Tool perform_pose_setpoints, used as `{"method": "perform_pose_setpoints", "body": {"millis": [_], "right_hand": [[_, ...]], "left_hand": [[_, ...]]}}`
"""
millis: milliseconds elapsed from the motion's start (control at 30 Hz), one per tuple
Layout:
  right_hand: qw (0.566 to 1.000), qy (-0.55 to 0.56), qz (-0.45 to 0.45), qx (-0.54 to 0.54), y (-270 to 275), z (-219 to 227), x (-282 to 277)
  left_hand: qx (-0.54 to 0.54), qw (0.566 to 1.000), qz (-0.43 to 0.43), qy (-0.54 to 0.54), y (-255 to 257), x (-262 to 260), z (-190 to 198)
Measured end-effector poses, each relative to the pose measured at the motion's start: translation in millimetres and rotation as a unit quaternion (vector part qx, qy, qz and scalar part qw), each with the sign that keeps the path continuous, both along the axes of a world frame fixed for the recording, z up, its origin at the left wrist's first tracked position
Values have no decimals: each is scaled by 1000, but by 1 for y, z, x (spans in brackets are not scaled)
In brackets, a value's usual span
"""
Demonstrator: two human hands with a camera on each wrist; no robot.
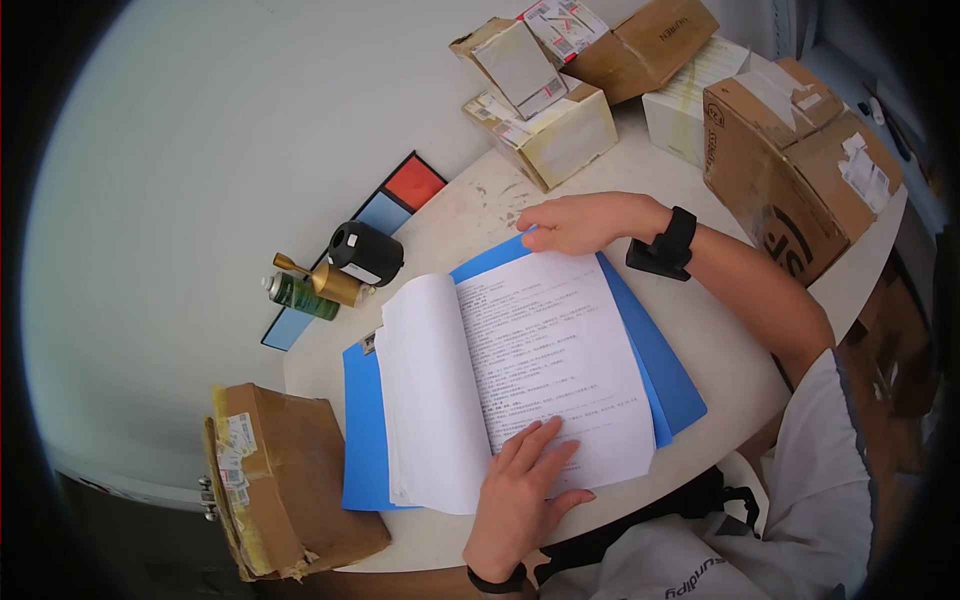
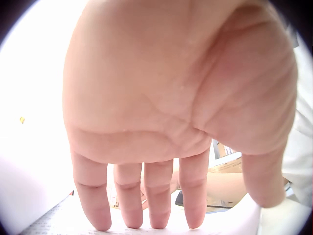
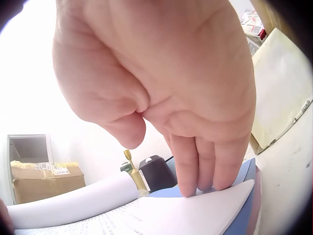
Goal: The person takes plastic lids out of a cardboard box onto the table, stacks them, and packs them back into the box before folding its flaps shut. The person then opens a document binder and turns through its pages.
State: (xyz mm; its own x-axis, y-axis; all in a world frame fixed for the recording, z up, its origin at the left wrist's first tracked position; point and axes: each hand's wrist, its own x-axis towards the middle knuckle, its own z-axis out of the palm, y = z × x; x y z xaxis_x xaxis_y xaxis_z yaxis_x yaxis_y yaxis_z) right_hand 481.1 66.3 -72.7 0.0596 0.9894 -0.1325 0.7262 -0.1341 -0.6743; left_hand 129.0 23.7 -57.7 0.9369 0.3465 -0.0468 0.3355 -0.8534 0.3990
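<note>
A stack of printed pages [image 1: 560, 350] lies in an opened blue folder [image 1: 670, 390], with some pages curled over [image 1: 430, 390] to the left beside the metal clip. My left hand [image 1: 515, 500] rests on the lower part of the printed page, its fingers spread and fairly straight. In the left wrist view its fingertips [image 2: 159, 223] come down right at the paper. At the folder's top edge is my right hand [image 1: 585, 222]. In the right wrist view its straight fingers [image 3: 186, 171] touch the page near the corner, while the thumb [image 3: 129, 132] hangs apart from them.
Beyond the folder stand a black round container [image 1: 366, 253], a gold bottle [image 1: 338, 284] and a green bottle [image 1: 305, 296]. Cardboard boxes [image 1: 790, 160] are piled at the back right. Another worn box [image 1: 300, 480] sits at the table's left edge.
</note>
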Motion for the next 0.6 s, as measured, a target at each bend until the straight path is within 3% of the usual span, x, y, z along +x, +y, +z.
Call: {"method": "perform_pose_setpoints", "body": {"millis": [267, 367, 433, 500, 567, 600], "right_hand": [[999, 22, -6, 29, 5, -7, 7], [998, 31, -26, 56, 6, -16, 13], [997, 36, -39, 49, 6, -16, 14], [995, 75, -63, 36, 7, -19, 15], [993, 86, -75, 36, 7, -18, 15], [991, 98, -88, 37, 6, -17, 15]], "left_hand": [[10, 1000, 26, 2, -4, 6, 3], [18, 999, 35, -30, -2, 3, -2], [-9, 993, 36, -113, 1, -6, -9], [-20, 976, 131, -171, 0, -24, -6], [-41, 908, 342, -240, 12, -54, -4], [-36, 878, 401, -259, 23, -75, -6]]}}
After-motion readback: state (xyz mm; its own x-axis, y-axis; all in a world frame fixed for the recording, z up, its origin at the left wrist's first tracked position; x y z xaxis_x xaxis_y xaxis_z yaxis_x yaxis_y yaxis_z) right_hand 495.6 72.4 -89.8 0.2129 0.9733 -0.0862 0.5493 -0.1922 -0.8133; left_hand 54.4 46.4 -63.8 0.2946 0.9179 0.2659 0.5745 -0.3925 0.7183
